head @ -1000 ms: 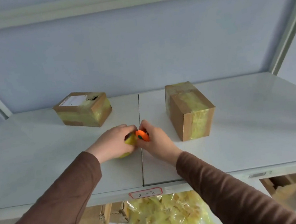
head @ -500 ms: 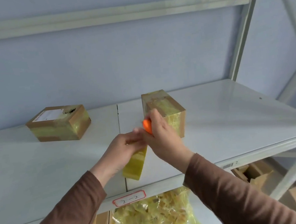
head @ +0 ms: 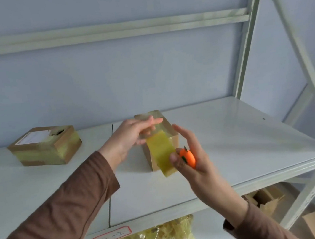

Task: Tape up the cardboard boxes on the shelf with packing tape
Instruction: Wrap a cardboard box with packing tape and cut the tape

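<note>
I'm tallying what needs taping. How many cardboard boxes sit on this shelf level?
2: a flat box at the left, and a taller box mid-shelf behind both hands. None seems hidden.

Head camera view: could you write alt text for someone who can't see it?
A left hand holds a yellowish strip of packing tape against a small upright cardboard box on a white metal shelf, while the right hand grips a small orange cutter.

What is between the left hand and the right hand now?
In the head view, a yellowish strip of tape stretches from the left hand to the right hand, in front of the upright box.
</note>
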{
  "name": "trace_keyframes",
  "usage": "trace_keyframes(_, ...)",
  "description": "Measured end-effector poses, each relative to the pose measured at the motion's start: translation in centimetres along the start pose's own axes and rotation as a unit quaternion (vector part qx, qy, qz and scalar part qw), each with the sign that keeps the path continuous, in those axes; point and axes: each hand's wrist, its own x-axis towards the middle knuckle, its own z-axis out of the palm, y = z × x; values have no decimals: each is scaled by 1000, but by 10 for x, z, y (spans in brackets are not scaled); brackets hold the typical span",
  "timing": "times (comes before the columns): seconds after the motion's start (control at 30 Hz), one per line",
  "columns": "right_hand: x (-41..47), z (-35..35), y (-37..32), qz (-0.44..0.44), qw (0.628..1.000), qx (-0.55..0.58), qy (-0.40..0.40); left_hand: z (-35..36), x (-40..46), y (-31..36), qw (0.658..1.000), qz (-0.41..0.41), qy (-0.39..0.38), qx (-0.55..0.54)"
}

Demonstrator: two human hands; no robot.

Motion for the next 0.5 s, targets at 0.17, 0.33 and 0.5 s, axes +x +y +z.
trace_keyframes(0.17,-7,-14,-16,83,996,30,-25,-15,64,31,995,72,55,53)
trace_keyframes(0.33,-7,-23,-14,158,986,44,2,-29,118,13,993,17,49,102)
trace_keyframes(0.5,-1,-25,-7,190,980,55,21,-45,141,-15,992,-34,35,117)
